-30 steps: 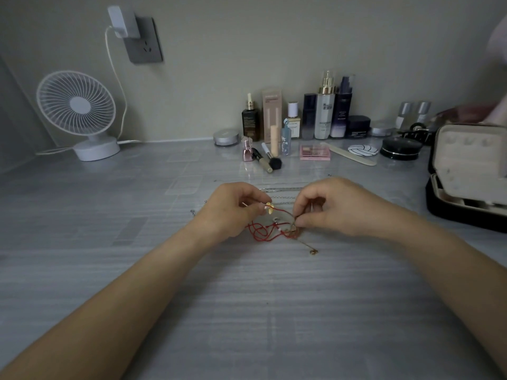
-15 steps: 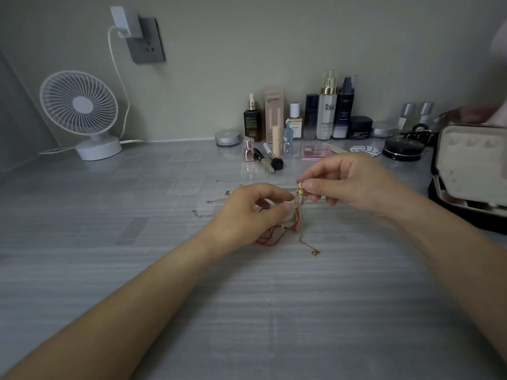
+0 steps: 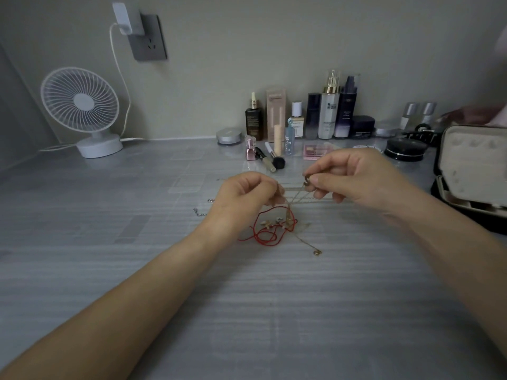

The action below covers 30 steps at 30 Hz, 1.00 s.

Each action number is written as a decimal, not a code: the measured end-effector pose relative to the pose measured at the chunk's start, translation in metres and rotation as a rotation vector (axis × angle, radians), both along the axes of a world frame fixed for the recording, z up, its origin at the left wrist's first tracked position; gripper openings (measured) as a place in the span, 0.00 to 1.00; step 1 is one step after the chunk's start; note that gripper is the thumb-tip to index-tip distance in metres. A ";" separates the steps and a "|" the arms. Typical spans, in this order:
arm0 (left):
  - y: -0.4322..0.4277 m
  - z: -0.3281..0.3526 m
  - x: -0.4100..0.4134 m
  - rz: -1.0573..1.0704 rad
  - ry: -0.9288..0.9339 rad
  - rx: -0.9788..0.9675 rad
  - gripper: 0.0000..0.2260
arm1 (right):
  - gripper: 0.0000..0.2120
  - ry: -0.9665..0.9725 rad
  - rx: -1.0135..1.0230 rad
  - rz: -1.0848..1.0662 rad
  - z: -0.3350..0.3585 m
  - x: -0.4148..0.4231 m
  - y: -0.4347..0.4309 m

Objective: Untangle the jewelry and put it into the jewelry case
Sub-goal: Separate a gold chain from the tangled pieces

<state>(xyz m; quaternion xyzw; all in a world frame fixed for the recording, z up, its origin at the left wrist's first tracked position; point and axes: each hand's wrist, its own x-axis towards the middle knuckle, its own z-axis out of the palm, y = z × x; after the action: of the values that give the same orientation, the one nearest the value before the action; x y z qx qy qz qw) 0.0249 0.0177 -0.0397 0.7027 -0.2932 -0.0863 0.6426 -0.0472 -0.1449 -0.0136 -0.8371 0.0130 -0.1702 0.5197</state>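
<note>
Head view: the R hand (image 3: 356, 182) is held above the counter (image 3: 137, 270), w/ thumb & forefinger pinched on a small gold pendant (image 3: 307, 181); the other fingers are curled under. The L hand (image 3: 244, 198) is held just beside it, a bit lower, w/ fingertips closed on a thin gold chain (image 3: 295, 197). The chain is drawn in crossing strands between the two hands.

Below the L hand's fingertips, strands are seen dropping to the tangle on the counter. There a red cord (image 3: 271, 231) is laid in loose loops, w/ a few small pale charms (image 3: 270, 223) resting among them. A fine strand is run out from the tangle toward the viewer and ends in a second pendant (image 3: 317, 253). A silver chain (image 3: 201, 213) is laid on the counter to the L, partly hidden by the L hand.

The jewelry case (image 3: 472, 165) is stood open at the R edge of the counter, well apart from the tangle. It is black outside & cream inside, w/ its lid raised.

Farther back, a makeup brush (image 3: 274, 157), a black compact (image 3: 406, 149) & a row of bottles (image 3: 329, 105) are lined along the wall. At far L a white fan (image 3: 81, 105) is stood. Above it a charger (image 3: 126, 17) is plugged into a grey socket (image 3: 149, 37).
</note>
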 end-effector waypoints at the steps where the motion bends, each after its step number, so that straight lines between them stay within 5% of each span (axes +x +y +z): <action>1: 0.000 0.000 0.001 0.011 0.013 0.001 0.13 | 0.07 0.003 0.024 -0.001 0.000 0.000 0.000; 8: 0.001 -0.002 0.000 -0.029 -0.007 0.118 0.15 | 0.07 -0.039 0.162 0.030 0.001 -0.001 0.000; 16: -0.007 -0.016 -0.004 -0.132 -0.192 0.247 0.04 | 0.05 -0.064 0.264 0.131 0.000 -0.003 0.010; 30: -0.009 -0.019 -0.001 -0.161 -0.089 0.134 0.08 | 0.05 -0.059 0.343 0.112 0.010 -0.009 0.010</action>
<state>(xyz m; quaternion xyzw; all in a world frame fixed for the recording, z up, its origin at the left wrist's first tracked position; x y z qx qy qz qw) 0.0242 0.0089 -0.0590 0.7213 -0.3704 -0.1255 0.5716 -0.0563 -0.1346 -0.0034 -0.7302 -0.0200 -0.1608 0.6637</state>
